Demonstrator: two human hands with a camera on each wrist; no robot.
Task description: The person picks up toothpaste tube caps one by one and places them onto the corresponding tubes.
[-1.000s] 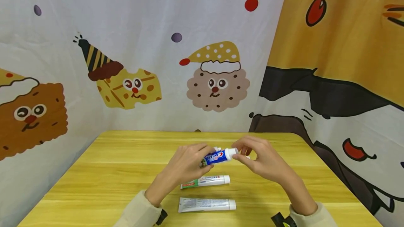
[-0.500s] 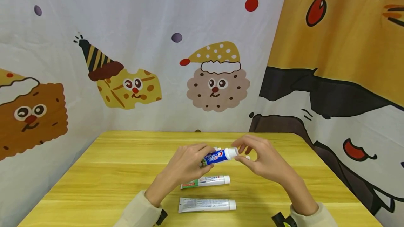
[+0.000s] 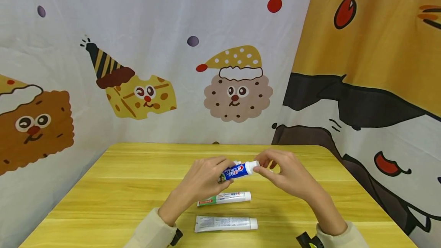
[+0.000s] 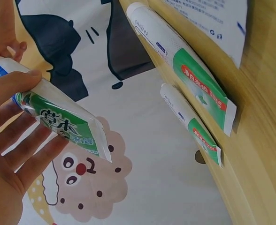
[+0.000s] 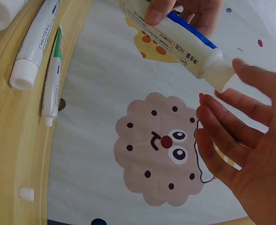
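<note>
A blue, green and white toothpaste tube (image 3: 236, 171) is held above the table by my left hand (image 3: 206, 175), thumb on one side and fingers on the other. Its white cap (image 5: 220, 75) points toward my right hand (image 3: 284, 171). My right thumb and index finger pinch the cap's end from two sides, and the other fingers are spread apart below. In the left wrist view the tube's flat green end (image 4: 84, 133) hangs free past the left fingers. Below the hands lie a white and green toothpaste tube (image 3: 225, 198) and a silvery-white one (image 3: 224, 223), both capped.
A smaller white and green tube (image 5: 51, 89) lies farther back on the wooden table (image 3: 138, 186), mostly hidden behind my left hand in the head view; its narrow nozzle is bare. A small loose white cap (image 5: 26, 193) stands near it. A patterned cloth (image 3: 172, 18) hangs behind.
My right thumb and index finger loosen off the cap half a second ago and are back around it now. My left hand and the tubes on the table stay put.
</note>
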